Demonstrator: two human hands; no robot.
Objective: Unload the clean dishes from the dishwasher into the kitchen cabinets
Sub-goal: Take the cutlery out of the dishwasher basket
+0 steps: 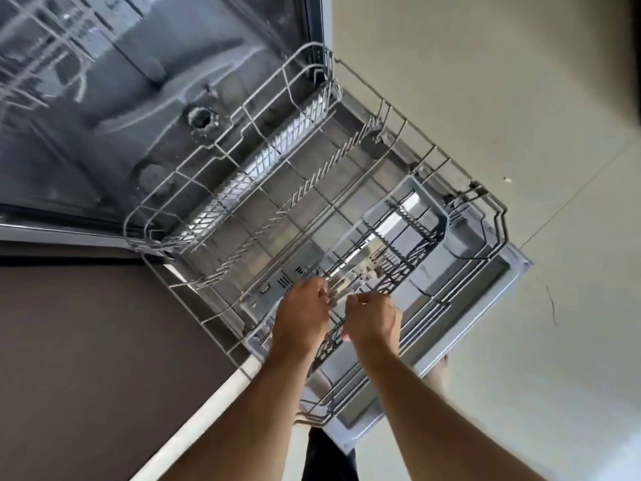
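Note:
The wire lower rack (242, 189) is pulled out over the open dishwasher door (485, 307). A grey cutlery basket (433, 216) with a black grid top sits in the rack's near right part. Both my hands are at the near end of the basket. My left hand (301, 314) grips a bunch of shiny cutlery (338, 288) that sticks up between the hands. My right hand (374, 317) is close beside it, fingers curled and pinching the same bunch. Blur hides which pieces they are.
The dishwasher tub (121, 98) is open at the upper left, with part of an upper rack (41, 46) showing. A brown cabinet front (86, 341) and a white counter edge (208, 404) lie to the left. Pale floor (520, 116) spreads to the right.

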